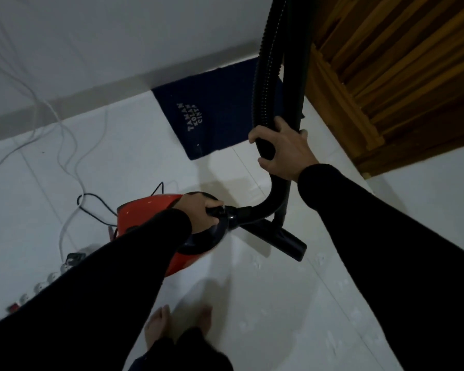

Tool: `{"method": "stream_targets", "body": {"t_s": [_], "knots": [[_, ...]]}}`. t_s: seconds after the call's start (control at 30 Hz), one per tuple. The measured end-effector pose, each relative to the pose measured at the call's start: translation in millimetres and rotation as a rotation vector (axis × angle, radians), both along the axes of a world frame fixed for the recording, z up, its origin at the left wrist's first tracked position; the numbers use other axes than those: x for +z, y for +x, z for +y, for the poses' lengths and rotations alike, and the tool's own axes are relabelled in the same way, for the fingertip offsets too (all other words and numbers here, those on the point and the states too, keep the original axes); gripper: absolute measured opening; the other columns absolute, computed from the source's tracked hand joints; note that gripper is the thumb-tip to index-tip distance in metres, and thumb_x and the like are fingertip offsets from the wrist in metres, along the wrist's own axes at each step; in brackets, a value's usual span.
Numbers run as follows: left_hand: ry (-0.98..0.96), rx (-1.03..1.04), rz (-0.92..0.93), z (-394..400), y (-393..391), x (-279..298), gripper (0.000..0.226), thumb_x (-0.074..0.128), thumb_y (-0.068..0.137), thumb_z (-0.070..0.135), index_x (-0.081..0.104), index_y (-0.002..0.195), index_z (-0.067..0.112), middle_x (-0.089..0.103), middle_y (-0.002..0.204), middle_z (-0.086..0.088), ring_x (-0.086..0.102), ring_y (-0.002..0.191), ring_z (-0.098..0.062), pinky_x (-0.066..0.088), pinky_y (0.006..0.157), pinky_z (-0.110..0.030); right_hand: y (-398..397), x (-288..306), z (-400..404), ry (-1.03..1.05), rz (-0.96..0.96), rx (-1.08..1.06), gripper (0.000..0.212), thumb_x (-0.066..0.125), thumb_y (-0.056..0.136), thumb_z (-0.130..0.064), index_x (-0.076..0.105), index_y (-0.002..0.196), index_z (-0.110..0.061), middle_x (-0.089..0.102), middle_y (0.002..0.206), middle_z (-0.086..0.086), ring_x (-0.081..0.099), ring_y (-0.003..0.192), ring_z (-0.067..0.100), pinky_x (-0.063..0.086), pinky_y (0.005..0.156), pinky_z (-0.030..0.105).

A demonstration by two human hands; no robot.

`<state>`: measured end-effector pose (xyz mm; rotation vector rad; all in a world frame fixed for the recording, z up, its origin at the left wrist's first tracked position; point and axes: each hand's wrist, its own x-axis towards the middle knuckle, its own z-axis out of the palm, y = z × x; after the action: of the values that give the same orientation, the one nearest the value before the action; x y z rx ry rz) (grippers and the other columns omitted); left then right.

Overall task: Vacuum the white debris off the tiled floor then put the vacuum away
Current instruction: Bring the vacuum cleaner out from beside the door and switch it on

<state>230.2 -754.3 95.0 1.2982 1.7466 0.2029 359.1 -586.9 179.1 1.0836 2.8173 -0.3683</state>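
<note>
A red canister vacuum [145,212] hangs just above the white tiled floor [265,303]. My left hand [198,211] grips its black carry handle. My right hand [281,149] holds the ribbed black hose [265,76] and the black wand [295,62] bunched together, both rising out of the top of the view. The black floor nozzle [287,241] sits low beside the vacuum's front. Faint white specks [319,257] lie on the tiles right of the nozzle.
A dark blue mat [212,111] with white lettering lies against the wall. A wooden door [399,76] stands at the right. White cables [65,145] and a power strip [51,277] lie at the left. My bare feet [180,322] are at the bottom.
</note>
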Motion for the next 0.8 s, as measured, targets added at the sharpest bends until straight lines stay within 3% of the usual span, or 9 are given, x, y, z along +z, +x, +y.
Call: {"method": "stream_targets", "body": {"t_s": [0.13, 0.5, 0.8], "knots": [[0.004, 0.087, -0.016, -47, 17, -10, 0.050, 0.059, 0.087, 0.025, 0.049, 0.136, 0.028, 0.048, 0.142, 0.001, 0.044, 0.129, -0.019, 0.027, 0.107, -0.025, 13, -7, -42, -0.001, 0.038, -0.033, 0.039, 0.065, 0.075, -0.016, 0.052, 0.107, -0.033, 0.037, 0.107, -0.005, 0.049, 0.093, 0.021, 0.028, 0.085, 0.037], [0.026, 0.152, 0.072, -165, 55, -72, 0.050, 0.063, 0.084, 0.023, 0.053, 0.132, 0.033, 0.060, 0.131, -0.003, 0.054, 0.119, -0.022, 0.038, 0.099, -0.024, 56, -65, -157, -0.023, 0.122, -0.097, 0.038, 0.066, 0.074, -0.014, 0.054, 0.108, -0.029, 0.045, 0.114, 0.001, 0.043, 0.091, 0.015, 0.030, 0.086, 0.036], [-0.004, 0.191, 0.014, -249, 71, -130, 0.049, 0.065, 0.084, 0.024, 0.053, 0.131, 0.034, 0.062, 0.128, -0.004, 0.056, 0.117, -0.021, 0.038, 0.098, -0.022, 90, -113, -240, -0.007, 0.112, -0.201, 0.038, 0.066, 0.074, -0.017, 0.055, 0.108, -0.029, 0.043, 0.108, -0.001, 0.043, 0.090, 0.016, 0.031, 0.087, 0.038]]}}
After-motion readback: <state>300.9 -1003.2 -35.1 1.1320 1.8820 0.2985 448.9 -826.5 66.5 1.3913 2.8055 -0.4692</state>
